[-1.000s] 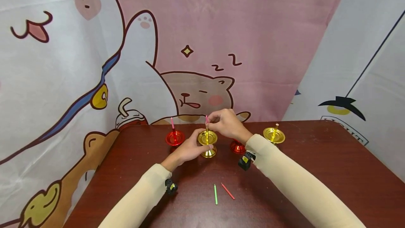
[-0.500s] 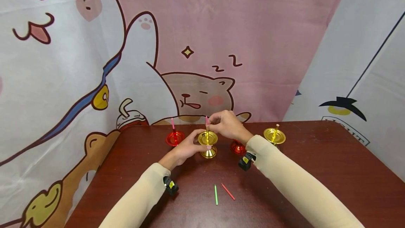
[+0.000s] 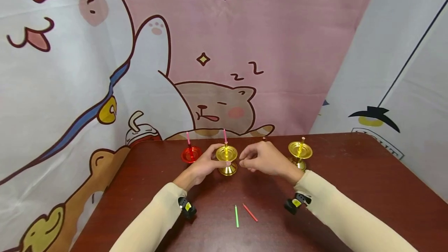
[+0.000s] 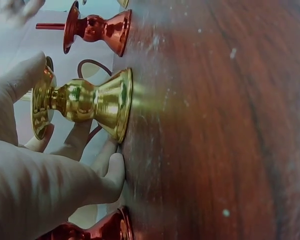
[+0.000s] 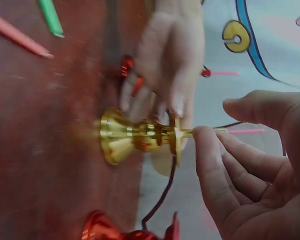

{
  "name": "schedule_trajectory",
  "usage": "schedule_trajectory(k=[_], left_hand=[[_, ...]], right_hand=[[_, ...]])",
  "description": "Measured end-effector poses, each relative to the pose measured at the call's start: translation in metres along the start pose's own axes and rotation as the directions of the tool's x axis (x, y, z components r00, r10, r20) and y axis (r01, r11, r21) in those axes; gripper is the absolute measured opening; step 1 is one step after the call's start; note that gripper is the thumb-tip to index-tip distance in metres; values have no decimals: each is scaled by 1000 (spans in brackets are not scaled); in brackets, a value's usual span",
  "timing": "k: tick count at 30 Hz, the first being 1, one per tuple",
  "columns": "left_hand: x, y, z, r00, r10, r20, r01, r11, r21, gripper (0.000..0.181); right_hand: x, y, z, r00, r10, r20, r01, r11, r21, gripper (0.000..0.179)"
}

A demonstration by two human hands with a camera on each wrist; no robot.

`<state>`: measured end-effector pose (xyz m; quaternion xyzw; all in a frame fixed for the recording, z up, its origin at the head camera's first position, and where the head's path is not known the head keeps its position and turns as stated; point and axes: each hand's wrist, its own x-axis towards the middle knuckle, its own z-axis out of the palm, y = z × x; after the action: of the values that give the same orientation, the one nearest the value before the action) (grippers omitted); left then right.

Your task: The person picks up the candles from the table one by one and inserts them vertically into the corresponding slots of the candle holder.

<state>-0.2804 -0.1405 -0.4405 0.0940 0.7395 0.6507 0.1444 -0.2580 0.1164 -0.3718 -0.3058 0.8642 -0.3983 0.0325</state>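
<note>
Head view showed us the left hand (image 3: 206,162) curled around the stem of a gold candle stand (image 3: 226,160) near the table's (image 3: 350,189) far middle, at twelve o'clock from us. A pink candle (image 3: 224,136) stood upright in its dish. The right hand (image 3: 260,160) hovered just beside the stand at three o'clock of it, fingers loosely bent and holding nothing. We saw a red stand (image 3: 191,154) at nine o'clock of the gold one, also with a pink candle (image 3: 188,138) in it, and a second gold stand (image 3: 300,151) at three o'clock, past the right hand, carrying a yellow candle (image 3: 302,142). A green candle (image 3: 236,216) and a red candle (image 3: 250,212) lay loose on the table at six o'clock, near each other. Behind the right hand we could only glimpse the tip of something; what it was we could not tell.
</note>
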Motion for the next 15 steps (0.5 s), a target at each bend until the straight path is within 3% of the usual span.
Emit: schedule_trajectory(k=[3,10,15], left_hand=[[-2,1,1,999,4,-36,-4,1000,5,74],[-11,4,7,992,-7,-122,11,999,33,76],[-19,5,15,989,-48,-142,47,999,-10,81]], right_hand=[[-20,3,1,998,-6,61,5,1000,8,7],[-55,19,15,981,41,190,-62,992,107,11],[-71,28,26,975,74,210,-106,984,144,12]])
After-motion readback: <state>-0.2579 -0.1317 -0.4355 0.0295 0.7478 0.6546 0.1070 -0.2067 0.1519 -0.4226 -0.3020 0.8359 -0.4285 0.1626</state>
